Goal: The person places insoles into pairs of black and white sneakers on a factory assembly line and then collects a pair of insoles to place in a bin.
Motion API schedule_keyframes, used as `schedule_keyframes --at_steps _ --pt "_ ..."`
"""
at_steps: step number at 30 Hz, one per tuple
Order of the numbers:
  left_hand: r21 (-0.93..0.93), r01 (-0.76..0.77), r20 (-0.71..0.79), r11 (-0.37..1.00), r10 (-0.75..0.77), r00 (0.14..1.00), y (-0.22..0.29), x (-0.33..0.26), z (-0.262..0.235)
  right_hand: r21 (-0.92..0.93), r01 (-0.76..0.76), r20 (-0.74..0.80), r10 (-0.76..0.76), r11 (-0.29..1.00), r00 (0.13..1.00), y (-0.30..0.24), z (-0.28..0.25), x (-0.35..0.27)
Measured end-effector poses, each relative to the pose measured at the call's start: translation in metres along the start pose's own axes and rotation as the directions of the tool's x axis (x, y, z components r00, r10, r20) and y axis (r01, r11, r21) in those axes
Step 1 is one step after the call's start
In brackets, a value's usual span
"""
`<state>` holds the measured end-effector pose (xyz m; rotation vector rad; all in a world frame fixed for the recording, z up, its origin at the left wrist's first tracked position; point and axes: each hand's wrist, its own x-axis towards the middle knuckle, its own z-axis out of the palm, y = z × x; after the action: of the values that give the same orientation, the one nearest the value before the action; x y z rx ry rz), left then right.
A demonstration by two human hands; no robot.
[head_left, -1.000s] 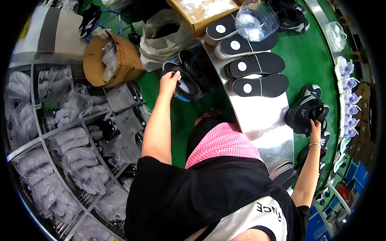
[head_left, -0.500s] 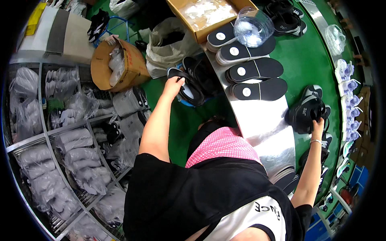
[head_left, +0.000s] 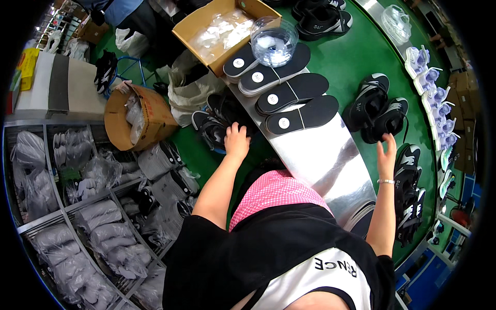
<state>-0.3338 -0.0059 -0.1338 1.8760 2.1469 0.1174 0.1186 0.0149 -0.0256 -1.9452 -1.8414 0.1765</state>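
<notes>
My left hand (head_left: 237, 140) rests against the heel end of a black-and-white sneaker (head_left: 208, 129), fingers stretched and slightly apart. A second dark sneaker (head_left: 226, 107) lies close beside it, low at the left of the metal bench. On the green belt at the right stands a pair of black sneakers with grey-white soles; the nearer one (head_left: 385, 122) is just beyond my right hand (head_left: 386, 150). That hand's thumb and fingers are apart with nothing between them. Whether a fingertip still touches the sneaker I cannot tell.
Banded stacks of black insoles (head_left: 303, 114) lie along the metal bench (head_left: 330, 150), beside a clear plastic tub (head_left: 275, 44) and a cardboard box (head_left: 206, 54). More sneakers (head_left: 409, 196) line the belt (head_left: 356, 59). Racks of bagged grey parts (head_left: 103, 222) stand left, near a carton (head_left: 120, 121).
The sneaker in my left hand has been lowered beside its dark mate, and the grip has opened. My right hand has let go of the sneaker on the belt. The view has shifted.
</notes>
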Motion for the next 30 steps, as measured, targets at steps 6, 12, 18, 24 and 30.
schedule_keyframes --at_steps 6,12,18,24,30 --pt "-0.118 -0.285 -0.221 0.951 0.255 0.942 -0.021 -0.022 -0.034 0.146 -0.276 0.091 0.265 0.95 0.96 -0.024 -0.016 -0.066" --pt "-0.894 0.445 0.208 0.046 -0.838 0.505 -0.164 -0.021 0.058 0.092 -0.162 0.32 0.125 0.982 0.939 -0.067 0.029 -0.127" --pt "-0.54 0.192 0.705 -0.82 -0.315 0.636 -0.181 0.006 0.093 -0.165 -0.129 0.375 0.183 0.978 0.909 -0.105 0.059 -0.137" --pt "-0.491 0.165 0.718 -0.855 -0.29 0.633 -0.181 0.0 0.085 -0.203 -0.125 0.464 0.208 0.971 0.861 -0.106 0.053 -0.139" --pt "-0.492 0.117 0.492 -0.863 -0.164 0.855 -0.217 -0.025 0.083 -0.196 -0.114 0.386 0.183 0.974 0.904 -0.108 0.057 -0.142"
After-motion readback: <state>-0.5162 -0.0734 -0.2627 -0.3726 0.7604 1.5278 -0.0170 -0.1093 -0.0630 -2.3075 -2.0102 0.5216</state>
